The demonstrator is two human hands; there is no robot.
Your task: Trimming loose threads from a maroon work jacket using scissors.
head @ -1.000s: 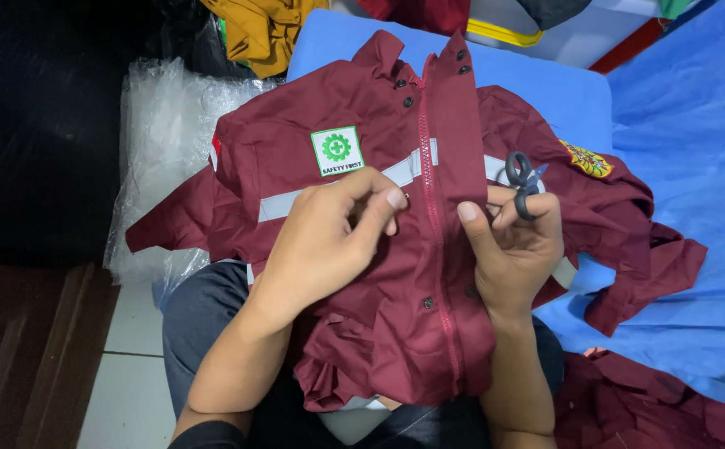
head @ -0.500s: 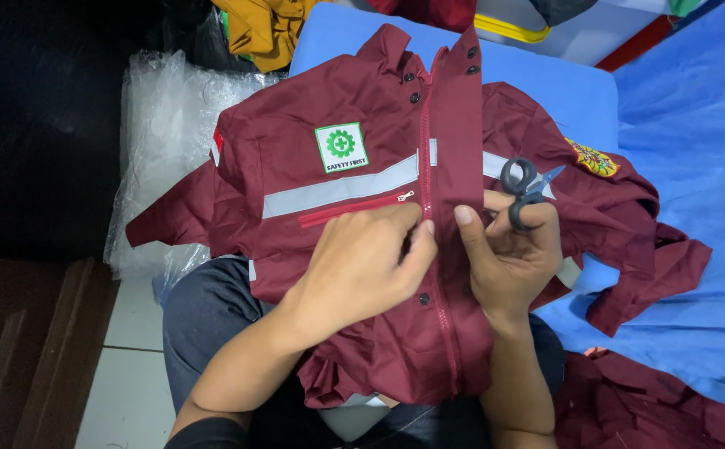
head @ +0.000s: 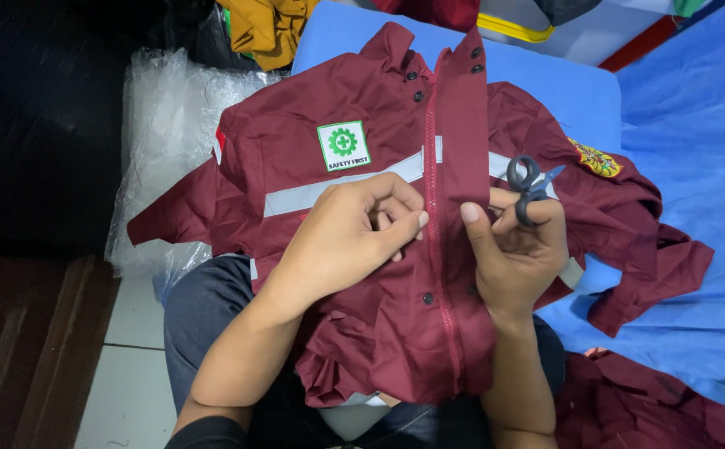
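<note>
We count one maroon jacket (head: 379,249) with one green-and-white square patch (head: 343,145) and one yellow emblem (head: 597,160), one pair of small scissors (head: 529,187), two hands, one clear plastic bag (head: 163,133), and one mustard garment (head: 263,29).

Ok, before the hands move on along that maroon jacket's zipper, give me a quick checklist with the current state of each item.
1. Left hand pressing the maroon jacket beside the zipper: ok, fingers curled on the fabric just left of it.
2. Right hand on the placket: ok, thumb lies just right of the zipper.
3. Small scissors under control: ok, looped on the right hand's fingers, blades pointing away from both hands.
4. Scissors clear of the fabric: cannot tell, the blades sit over the reflective stripe.
5. Zipper closed: ok where visible, though the hands hide part of it.
6. Jacket spread flat: not ok, the hem bunches over the lap.
</note>
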